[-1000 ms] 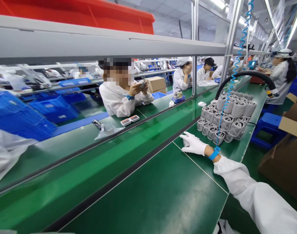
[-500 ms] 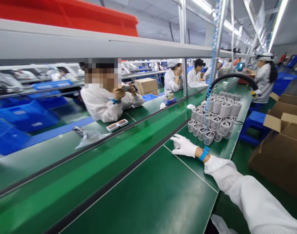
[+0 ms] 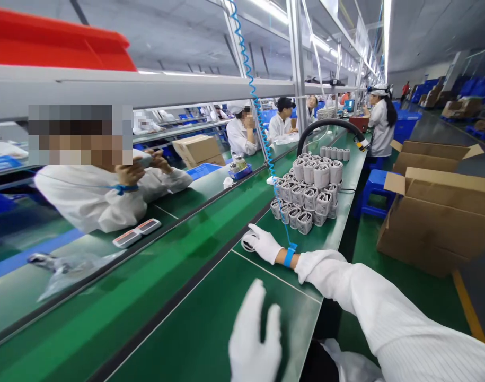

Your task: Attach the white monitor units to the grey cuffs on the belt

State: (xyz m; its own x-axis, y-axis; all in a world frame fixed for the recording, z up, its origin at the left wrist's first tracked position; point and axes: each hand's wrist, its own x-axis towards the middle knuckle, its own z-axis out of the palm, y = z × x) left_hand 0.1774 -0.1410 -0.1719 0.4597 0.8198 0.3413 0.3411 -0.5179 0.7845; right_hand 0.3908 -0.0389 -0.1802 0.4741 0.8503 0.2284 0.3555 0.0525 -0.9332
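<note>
My right hand (image 3: 264, 245), in a white glove with a blue wristband, has its fingers round a small grey-white roll (image 3: 248, 241) on the green bench near the dark edge strip. My left hand (image 3: 256, 337), also gloved in white, is over the bench at the bottom centre, fingers and thumb apart, holding nothing. Beyond the right hand, several printed grey rolls (image 3: 309, 193) stand stacked in layers. A coiled blue cord runs down to the right wristband.
A person in white (image 3: 95, 196) sits across the bench, both hands round a small object. Two small white cases (image 3: 137, 233) and a clear bag (image 3: 73, 270) lie on the far side. Open cardboard boxes (image 3: 437, 223) and a blue stool (image 3: 375, 191) stand at the right.
My left hand has come into view at the bottom. The view has turned right, so the bench things appear further left. More of the roll shows at my right hand.
</note>
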